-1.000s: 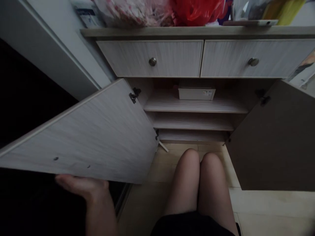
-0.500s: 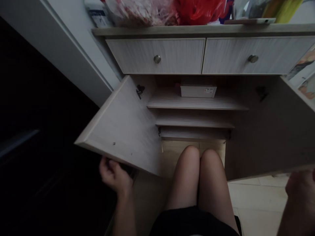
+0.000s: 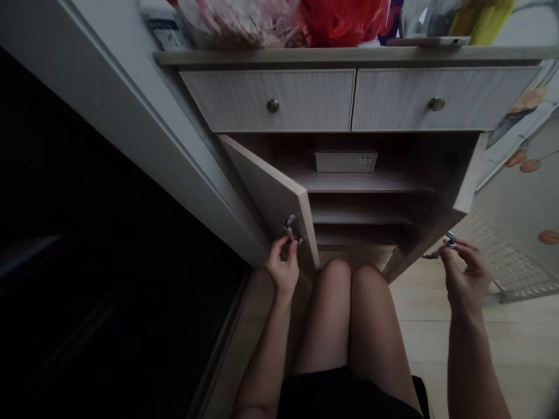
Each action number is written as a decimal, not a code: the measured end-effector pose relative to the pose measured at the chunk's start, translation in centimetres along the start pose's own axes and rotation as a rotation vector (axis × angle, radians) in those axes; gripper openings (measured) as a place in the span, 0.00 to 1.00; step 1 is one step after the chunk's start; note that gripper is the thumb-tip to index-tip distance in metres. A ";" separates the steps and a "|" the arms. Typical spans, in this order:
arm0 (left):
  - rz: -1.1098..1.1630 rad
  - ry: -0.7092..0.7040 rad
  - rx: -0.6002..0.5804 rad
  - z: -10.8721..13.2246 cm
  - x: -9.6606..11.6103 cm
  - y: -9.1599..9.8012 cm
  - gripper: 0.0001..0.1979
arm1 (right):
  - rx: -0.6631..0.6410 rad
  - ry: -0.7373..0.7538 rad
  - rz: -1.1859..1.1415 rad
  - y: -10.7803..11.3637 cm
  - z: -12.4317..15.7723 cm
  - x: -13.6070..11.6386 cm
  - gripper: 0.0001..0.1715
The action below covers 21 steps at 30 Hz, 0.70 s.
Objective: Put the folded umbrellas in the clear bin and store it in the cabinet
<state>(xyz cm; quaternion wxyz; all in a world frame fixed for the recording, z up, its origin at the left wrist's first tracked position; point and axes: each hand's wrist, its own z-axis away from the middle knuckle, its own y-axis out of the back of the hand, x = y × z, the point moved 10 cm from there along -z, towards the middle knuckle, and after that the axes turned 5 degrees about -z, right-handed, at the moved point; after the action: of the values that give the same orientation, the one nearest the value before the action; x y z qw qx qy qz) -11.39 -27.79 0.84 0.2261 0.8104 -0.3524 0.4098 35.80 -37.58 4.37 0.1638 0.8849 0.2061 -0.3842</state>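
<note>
A pale wood cabinet stands before my knees with both lower doors half open. My left hand pinches the metal handle on the left door. My right hand holds its fingers at the metal handle of the right door. Inside, bare shelves step down, and a white box sits on the top one.
Two shut drawers with round knobs run above the doors. Bags in red and pink crowd the cabinet top. A white door frame and a dark opening lie to the left. A wire rack stands at the right on the tiled floor.
Both doors have swung inward from wide open to half open. My left hand moved from the door's lower edge to its handle, and my right hand came into view at the other handle.
</note>
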 end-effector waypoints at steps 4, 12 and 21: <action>0.044 -0.028 -0.063 -0.4 0.7 -4.6 0.20 | -0.097 0.068 -0.115 -3.6 0.4 -2.8 0.17; 0.023 -0.085 -0.149 -1.4 1.7 -11.1 0.17 | -0.155 0.098 -0.182 -12.5 -0.4 -4.9 0.19; -0.026 -0.093 -0.201 -3.3 1.5 -16.5 0.11 | -0.178 0.058 -0.151 -20.6 -1.9 -4.8 0.19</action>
<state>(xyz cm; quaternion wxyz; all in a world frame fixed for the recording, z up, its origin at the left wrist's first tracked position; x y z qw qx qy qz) 0.07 -15.50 2.63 0.2949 0.8062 -0.3913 0.3316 23.90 -20.14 6.48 0.2064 0.8596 0.3102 -0.3498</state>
